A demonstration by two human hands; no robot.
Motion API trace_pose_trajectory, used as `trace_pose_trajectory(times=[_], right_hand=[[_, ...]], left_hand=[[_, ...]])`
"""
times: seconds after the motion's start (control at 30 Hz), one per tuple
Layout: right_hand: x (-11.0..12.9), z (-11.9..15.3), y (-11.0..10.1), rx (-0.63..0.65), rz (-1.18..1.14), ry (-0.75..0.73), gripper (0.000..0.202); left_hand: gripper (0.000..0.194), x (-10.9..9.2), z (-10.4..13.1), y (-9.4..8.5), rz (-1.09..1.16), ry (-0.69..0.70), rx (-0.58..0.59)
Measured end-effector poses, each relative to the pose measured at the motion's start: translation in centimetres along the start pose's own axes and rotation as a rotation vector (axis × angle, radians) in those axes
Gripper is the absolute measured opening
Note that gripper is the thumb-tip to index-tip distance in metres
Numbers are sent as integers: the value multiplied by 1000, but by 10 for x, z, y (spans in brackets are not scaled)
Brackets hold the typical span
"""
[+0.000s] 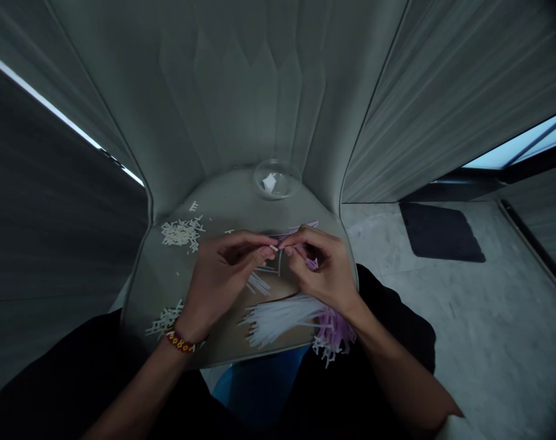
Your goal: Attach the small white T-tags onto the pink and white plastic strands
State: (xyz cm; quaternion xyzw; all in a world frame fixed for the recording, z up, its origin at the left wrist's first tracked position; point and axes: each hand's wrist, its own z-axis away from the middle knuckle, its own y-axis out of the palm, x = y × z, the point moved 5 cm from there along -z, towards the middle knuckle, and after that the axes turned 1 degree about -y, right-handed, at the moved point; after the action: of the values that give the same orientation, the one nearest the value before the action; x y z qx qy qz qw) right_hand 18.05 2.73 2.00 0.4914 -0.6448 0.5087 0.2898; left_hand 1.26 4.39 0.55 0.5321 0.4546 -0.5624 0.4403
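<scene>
Over the chair seat, my left hand (225,272) pinches a small white connector piece (273,247) between thumb and fingers. My right hand (323,263) meets it from the other side, its thumb and forefinger pressed together; what they hold, if anything, is too small to make out. Pink sticks (311,263) show by the right palm, partly hidden. Beneath the hands lie a few white sticks (258,283). Nearer me is a fanned bundle of white sticks (278,319), beside pink sticks with white ends (333,330) under my right wrist.
A pile of small white pieces (181,233) lies at the seat's left, with another pile (165,320) by my left wrist. Toward the backrest stands a clear round bowl (287,188) holding a white scrap (269,182). A dark mat (443,232) lies on the floor at right.
</scene>
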Motion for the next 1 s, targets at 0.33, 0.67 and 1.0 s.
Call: trace_pose_trajectory(times=[0.33, 0.67, 1.0], right_hand=[[0, 0, 1, 8, 24, -13, 10], [-1, 2, 2, -15, 46, -8, 9], [2, 2, 3, -9, 71, -20, 9]], left_hand=[[11, -2, 0, -1, -34, -8, -33], [10, -2, 1, 2, -45, -5, -36], [9, -2, 1, 3, -60, -34, -24]])
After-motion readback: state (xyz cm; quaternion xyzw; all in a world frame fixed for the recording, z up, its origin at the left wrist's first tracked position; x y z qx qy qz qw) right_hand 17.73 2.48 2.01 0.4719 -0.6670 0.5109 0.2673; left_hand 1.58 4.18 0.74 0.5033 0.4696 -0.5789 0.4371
